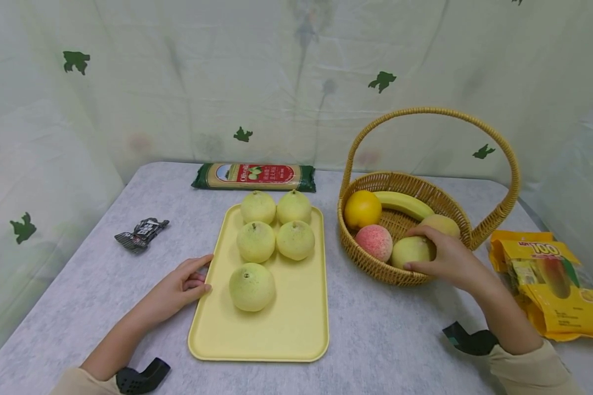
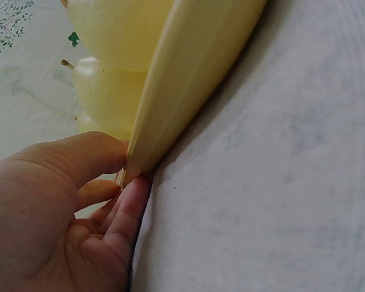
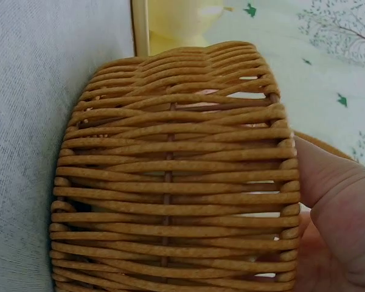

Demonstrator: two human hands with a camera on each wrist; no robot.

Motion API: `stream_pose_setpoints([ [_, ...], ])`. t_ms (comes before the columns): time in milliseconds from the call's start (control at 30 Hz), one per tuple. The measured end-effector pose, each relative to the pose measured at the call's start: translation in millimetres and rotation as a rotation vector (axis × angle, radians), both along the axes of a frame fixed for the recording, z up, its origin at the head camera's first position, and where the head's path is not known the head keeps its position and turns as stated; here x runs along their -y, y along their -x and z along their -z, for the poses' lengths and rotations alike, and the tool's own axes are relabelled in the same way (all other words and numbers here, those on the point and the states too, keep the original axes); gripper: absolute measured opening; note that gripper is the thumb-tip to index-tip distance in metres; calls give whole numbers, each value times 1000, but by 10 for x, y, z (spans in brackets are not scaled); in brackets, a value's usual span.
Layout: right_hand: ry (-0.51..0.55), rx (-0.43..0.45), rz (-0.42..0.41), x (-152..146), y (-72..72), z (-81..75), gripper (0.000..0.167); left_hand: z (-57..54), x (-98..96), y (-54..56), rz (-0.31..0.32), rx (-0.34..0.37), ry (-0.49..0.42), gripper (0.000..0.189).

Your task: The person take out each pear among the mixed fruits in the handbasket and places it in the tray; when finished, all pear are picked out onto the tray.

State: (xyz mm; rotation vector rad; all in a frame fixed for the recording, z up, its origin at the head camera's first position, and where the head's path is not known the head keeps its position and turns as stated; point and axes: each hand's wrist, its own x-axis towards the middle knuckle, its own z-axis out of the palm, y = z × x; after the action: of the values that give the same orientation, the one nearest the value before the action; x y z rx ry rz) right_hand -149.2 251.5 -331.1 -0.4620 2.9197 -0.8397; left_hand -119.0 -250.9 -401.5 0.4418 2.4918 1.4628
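Observation:
My left hand (image 1: 178,288) pinches the left rim of a pale yellow tray (image 1: 296,323), thumb on top and fingers at the outer side, as the left wrist view shows. Several round yellow-green pears (image 1: 252,287) sit on the tray, most toward its far end. On the right, my right hand (image 1: 449,258) reaches into a wicker basket (image 1: 375,271) and holds a pear (image 1: 412,251) between thumb and fingers. Beside that pear lie a pink peach (image 1: 374,242), an orange (image 1: 363,209), a banana (image 1: 404,203) and another yellowish fruit (image 1: 442,224). The basket wall hides the held pear in the right wrist view.
The basket's tall handle (image 1: 430,111) arches over the fruit. A spaghetti packet (image 1: 254,176) lies behind the tray, and a black wrapped packet (image 1: 142,235) to its left. Yellow candy bags (image 1: 553,285) lie right of the basket. A patterned curtain (image 1: 277,71) hangs behind the table.

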Motion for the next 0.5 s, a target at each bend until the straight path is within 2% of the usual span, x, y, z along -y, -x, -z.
stream_pose_setpoints([
  [233, 37, -39, 104, 20, -91, -147, 71, -2, -6, 7, 4, -11, 2, 63],
  [333, 104, -43, 144, 65, -144, -204, 73, 0, -4, 7, 6, -12, 3, 62],
  [433, 195, -54, 140, 150, -198, -254, 70, 1, -1, 5, 5, -9, 2, 63],
  [500, 282, -58, 92, 237, -227, -282, 68, 1, 0, 4, 4, -6, 0, 63],
])
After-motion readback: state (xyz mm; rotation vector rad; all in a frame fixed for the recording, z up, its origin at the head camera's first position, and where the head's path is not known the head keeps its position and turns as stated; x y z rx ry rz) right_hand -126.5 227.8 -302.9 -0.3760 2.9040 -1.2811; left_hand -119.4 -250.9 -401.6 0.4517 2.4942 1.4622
